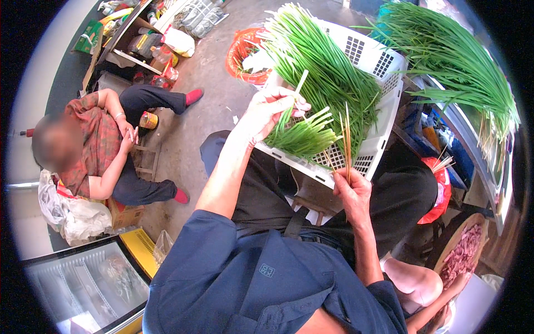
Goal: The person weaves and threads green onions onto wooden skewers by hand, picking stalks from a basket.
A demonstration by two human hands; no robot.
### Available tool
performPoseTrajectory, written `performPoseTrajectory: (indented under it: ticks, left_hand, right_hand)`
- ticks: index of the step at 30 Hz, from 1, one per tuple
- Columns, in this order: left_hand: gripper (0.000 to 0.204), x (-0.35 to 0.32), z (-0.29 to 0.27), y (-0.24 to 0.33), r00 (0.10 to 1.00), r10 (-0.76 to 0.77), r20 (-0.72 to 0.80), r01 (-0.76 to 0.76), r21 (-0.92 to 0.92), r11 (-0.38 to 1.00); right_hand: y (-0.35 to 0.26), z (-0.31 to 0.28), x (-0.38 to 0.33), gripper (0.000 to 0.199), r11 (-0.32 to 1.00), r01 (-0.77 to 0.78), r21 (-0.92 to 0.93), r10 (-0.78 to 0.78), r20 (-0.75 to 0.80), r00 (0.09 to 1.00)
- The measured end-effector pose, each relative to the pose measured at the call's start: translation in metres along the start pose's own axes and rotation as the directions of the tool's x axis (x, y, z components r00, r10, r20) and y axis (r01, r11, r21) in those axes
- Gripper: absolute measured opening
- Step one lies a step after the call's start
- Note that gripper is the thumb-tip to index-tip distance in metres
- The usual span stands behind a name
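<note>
My left hand [271,111] is closed, with a few garlic chive stalks pinched between its fingers, their pale ends pointing up. My right hand [354,192] grips several thin bamboo skewers [347,142], tips upward. Both hands are over the near side of a white plastic basket [380,157] resting across my lap. Inside it lies a thick pile of long garlic chives [328,67], white ends toward the far left. A shorter bunch of chives [303,136] sits beneath my left hand. How the stalks and skewers meet, if at all, I cannot tell.
On a table at the right, more chives [450,55] lie with skewer ends sticking out. A bin with a red bag [239,53] stands beyond the basket. A seated person [92,145] is at the left. A hand reaches a round tray of meat pieces [464,250] at lower right.
</note>
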State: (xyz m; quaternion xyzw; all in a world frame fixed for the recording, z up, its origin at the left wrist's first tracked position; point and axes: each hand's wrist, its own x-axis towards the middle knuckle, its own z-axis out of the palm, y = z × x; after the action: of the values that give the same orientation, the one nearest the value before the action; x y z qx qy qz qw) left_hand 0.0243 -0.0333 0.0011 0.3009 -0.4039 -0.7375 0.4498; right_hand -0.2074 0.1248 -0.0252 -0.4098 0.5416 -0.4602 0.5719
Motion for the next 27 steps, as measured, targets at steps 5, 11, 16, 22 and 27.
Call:
performPoseTrajectory:
  ticks: [5,11,16,22,27]
  left_hand:
    - [0.018,0.001,0.013,-0.017,0.998,0.033,0.059,-0.044,0.199,0.979]
    - [0.014,-0.002,0.017,-0.028,0.997,-0.066,0.037,0.05,0.328,0.943]
    - [0.014,0.003,0.021,-0.025,0.993,-0.11,0.036,0.091,0.351,0.932]
    - [0.005,0.025,-0.013,-0.007,0.983,0.106,-0.147,-0.065,0.261,0.963]
    - [0.013,0.069,-0.068,-0.007,0.661,0.547,-0.514,0.025,0.744,0.668]
  right_hand:
    - [-0.001,0.0,0.001,0.011,1.0,-0.017,-0.019,0.016,-0.018,1.0]
    - [0.0,0.002,0.002,0.009,0.999,-0.037,0.032,0.039,-0.053,0.998]
    - [0.003,0.0,0.002,0.007,0.997,-0.058,0.04,0.061,-0.069,0.996]
    - [-0.007,0.005,0.005,0.009,0.998,-0.038,0.056,0.04,-0.042,0.998]
    - [-0.008,-0.003,0.006,0.01,0.976,-0.135,0.173,0.144,-0.04,0.989]
